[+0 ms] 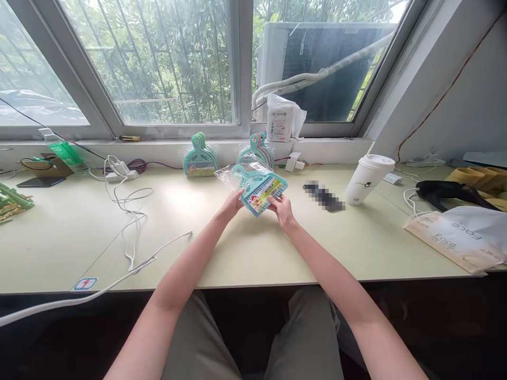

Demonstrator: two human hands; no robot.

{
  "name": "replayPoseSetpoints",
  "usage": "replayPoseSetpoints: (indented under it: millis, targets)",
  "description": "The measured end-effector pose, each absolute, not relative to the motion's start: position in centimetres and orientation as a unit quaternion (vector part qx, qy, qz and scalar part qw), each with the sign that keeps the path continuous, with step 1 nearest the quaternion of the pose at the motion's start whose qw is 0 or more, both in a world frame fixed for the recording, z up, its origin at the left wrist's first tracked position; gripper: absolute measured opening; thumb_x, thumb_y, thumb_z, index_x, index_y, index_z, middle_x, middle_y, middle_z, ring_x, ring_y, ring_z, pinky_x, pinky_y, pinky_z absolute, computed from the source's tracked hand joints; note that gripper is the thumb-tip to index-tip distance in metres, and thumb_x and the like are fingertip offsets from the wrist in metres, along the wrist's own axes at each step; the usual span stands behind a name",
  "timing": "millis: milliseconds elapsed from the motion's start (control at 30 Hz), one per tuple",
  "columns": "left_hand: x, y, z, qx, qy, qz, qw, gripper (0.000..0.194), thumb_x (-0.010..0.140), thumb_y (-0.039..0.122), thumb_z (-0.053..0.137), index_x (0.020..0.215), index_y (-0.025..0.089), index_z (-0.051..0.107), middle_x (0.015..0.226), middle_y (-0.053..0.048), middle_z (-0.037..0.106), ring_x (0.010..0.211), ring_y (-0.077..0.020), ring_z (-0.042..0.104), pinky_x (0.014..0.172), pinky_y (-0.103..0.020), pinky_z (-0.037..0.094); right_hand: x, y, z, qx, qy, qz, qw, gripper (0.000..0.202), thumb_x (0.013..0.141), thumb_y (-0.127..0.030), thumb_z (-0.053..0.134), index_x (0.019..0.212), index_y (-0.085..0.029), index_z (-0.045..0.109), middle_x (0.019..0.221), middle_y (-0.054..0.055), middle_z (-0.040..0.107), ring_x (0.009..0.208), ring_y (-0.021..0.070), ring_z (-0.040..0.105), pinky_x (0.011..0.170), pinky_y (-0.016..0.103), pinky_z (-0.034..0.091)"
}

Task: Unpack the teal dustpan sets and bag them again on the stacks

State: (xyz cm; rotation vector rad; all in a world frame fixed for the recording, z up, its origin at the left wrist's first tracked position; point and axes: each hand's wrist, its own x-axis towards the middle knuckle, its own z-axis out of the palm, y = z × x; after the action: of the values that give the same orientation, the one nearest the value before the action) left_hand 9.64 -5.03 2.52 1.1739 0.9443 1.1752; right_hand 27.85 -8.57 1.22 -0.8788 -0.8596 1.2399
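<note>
Over the middle of the table I hold a teal mini dustpan-and-brush set [261, 191] in clear plastic wrap, tilted, with a yellow label and blue striped bristles facing me. My left hand [233, 205] is closed on its left edge. At its lower right, my right hand [282, 212] grips it with the thumb on the front. Behind it, against the sill, stand two groups of similar wrapped sets: one at left [201, 157], and a teal and pink one [257, 150] partly hidden by the set I hold.
White cables [137, 221] and a power plug [121, 169] lie at left, near a tilted green-labelled bottle [65, 150]. To the right are a blurred dark object [324, 196], a white cup with a straw [368, 179] and a face-tissue pack [463, 235]. A white package [280, 119] stands on the sill.
</note>
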Motion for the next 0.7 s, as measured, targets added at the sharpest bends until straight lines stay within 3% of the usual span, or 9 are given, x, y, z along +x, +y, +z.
replayPoseSetpoints:
  millis: [100,200,300,433,700]
  targets:
    - [10.8,-5.6,1.4,0.516,0.348,0.424,0.658,0.055,0.077,0.047,0.075,0.122,0.019,0.062,0.12,-0.013,0.069,0.107,-0.0264,0.067,0.092,-0.042,0.054,27.8,-8.5,1.1,-0.401,-0.357,0.518,0.666,0.021,0.078,-0.021,0.072,0.097,-0.017,0.063,0.097,0.005,0.074,0.087,0.0173,0.073,0.086,0.035,0.063]
    - [11.3,-6.1,1.0,0.516,0.338,0.413,0.67,0.052,0.081,0.057,0.067,0.119,0.022,0.064,0.125,-0.012,0.068,0.112,-0.0257,0.066,0.095,-0.04,0.052,27.8,-8.4,1.0,-0.406,-0.344,0.508,0.678,0.023,0.077,-0.022,0.073,0.096,-0.018,0.062,0.099,0.005,0.073,0.09,0.0177,0.072,0.087,0.035,0.062]
    - [11.2,-6.2,1.3,0.521,0.323,0.445,0.653,0.054,0.08,0.059,0.067,0.119,0.021,0.065,0.126,-0.012,0.067,0.115,-0.0265,0.064,0.097,-0.04,0.051,27.6,-8.5,0.9,-0.399,-0.342,0.516,0.676,0.027,0.075,-0.025,0.076,0.096,-0.019,0.061,0.102,0.005,0.072,0.091,0.0186,0.072,0.087,0.036,0.063]
    - [11.9,-6.6,1.3,0.526,0.33,0.454,0.639,0.06,0.07,0.044,0.081,0.122,0.02,0.06,0.126,-0.012,0.067,0.112,-0.0264,0.065,0.095,-0.041,0.051,27.4,-8.5,0.9,-0.393,-0.332,0.52,0.682,0.028,0.075,-0.025,0.074,0.097,-0.02,0.059,0.102,0.005,0.071,0.089,0.0177,0.073,0.086,0.035,0.063]
    - [13.4,-7.6,1.4,0.524,0.366,0.559,0.528,0.06,0.072,0.038,0.075,0.122,0.02,0.047,0.124,-0.011,0.064,0.114,-0.0257,0.062,0.094,-0.041,0.051,27.0,-8.8,1.1,-0.365,-0.313,0.539,0.692,0.023,0.077,-0.02,0.068,0.096,-0.02,0.056,0.103,0.005,0.071,0.09,0.0162,0.072,0.088,0.032,0.061]
